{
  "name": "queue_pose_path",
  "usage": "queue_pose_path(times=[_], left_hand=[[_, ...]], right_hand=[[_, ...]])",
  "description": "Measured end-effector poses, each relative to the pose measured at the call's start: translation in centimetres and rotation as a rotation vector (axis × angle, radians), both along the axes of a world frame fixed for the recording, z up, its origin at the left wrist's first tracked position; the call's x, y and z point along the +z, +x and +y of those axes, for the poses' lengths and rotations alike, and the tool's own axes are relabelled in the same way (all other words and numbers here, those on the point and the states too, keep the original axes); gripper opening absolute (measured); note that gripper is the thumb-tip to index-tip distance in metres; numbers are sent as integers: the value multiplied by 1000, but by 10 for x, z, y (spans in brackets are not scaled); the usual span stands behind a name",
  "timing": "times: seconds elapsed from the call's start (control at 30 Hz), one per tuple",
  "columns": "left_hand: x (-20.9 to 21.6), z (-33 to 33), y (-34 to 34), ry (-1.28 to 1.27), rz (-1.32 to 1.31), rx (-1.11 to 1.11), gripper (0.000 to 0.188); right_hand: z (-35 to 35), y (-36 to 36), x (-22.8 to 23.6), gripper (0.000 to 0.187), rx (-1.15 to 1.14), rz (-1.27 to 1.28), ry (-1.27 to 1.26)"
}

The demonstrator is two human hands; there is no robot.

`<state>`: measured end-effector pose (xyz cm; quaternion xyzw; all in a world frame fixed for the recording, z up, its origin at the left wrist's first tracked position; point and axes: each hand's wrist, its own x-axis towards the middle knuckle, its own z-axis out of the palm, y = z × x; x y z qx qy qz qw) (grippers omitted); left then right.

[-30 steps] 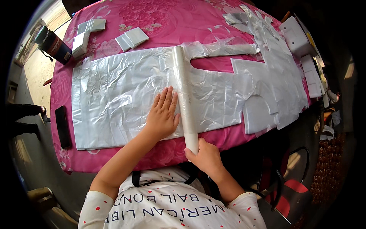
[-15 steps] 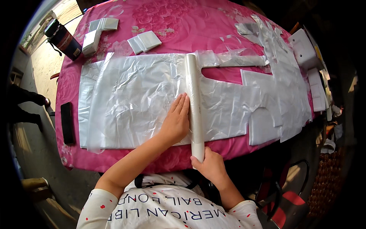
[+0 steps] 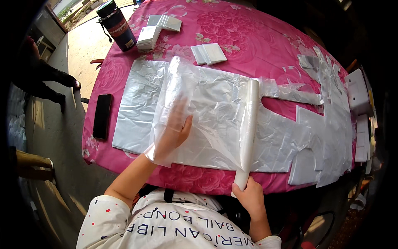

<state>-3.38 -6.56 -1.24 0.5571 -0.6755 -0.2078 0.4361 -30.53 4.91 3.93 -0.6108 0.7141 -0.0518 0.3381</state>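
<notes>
Pale plastic bags or sheets [image 3: 134, 112] lie in a wide flat layer across the table. A long white roll of plastic film [image 3: 250, 124] stands lengthwise over them, its near end past the table edge. My right hand [image 3: 250, 194] is closed around that near end. My left hand [image 3: 176, 133] is under a loose, translucent plastic sheet [image 3: 176, 79] at the layer's left part, fingers stretched out and thumb apart. The film over it blurs the fingertips. Creased film stretches between this hand and the roll.
A pink flowered cloth [image 3: 244, 25] covers the table. Small folded packets [image 3: 209, 54] and a dark flask [image 3: 117, 27] stand toward the back; a black phone [image 3: 102, 117] lies at left. Cut plastic pieces [image 3: 331, 124] and white boxes [image 3: 360, 91] are at right. A person's legs [image 3: 49, 79] show at far left.
My left hand has left the roll's side and gone left, under the loose sheet, lifting it. My right hand still grips the roll, which now leans more. The whole view has shifted.
</notes>
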Motion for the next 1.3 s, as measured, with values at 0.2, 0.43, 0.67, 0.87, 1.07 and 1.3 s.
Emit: queue_pose_path(times=[0.2,0.43,0.67,0.87,1.07,1.3], left_hand=[[-9,-2,142,308,875,536,37],[53,29,136,-146,124,444,37],[81,25,-75,-31,4,-366,53],[-13,12,-125,-27,-343,-300,54],[-15,15,-114,-68,-559,-289,58],[-13,13,-119,-62,-572,-323,59]], right_hand=[[0,3,4,43,-30,34,25],[1,4,4,44,-8,59,-15],[1,5,4,45,8,64,-14],[2,1,5,49,25,92,35],[-66,-15,23,57,134,-148,136],[-235,-22,-31,39,-363,-1061,-25]])
